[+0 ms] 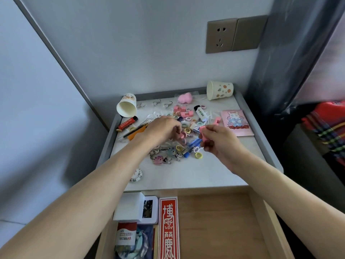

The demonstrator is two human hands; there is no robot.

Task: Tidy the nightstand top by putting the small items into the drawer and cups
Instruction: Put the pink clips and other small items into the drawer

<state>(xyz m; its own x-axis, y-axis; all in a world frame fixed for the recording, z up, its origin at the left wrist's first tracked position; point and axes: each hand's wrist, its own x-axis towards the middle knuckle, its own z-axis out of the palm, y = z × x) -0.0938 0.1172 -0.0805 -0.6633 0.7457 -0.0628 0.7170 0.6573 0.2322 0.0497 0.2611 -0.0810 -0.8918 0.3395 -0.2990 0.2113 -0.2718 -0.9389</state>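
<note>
The nightstand top (196,174) is strewn with small items: several coloured rings (187,130), pink clips (180,109), keychains (164,156), a white lighter (200,113) and a red lighter (127,123). My left hand (164,128) reaches into the pile and pinches a small pink clip (181,135). My right hand (217,140) holds a pink clip (204,134) above the pile. Two paper cups lie on their sides, one at the back left (127,107), one at the back right (220,90). The wooden drawer (214,221) stands open below.
A pink card (237,122) lies at the right of the top, a pink plush (185,98) at the back. In the drawer's left part are a white box (130,207), a red strip (169,228) and packets. A wall socket (220,37) is above. Red plaid fabric (328,126) is at right.
</note>
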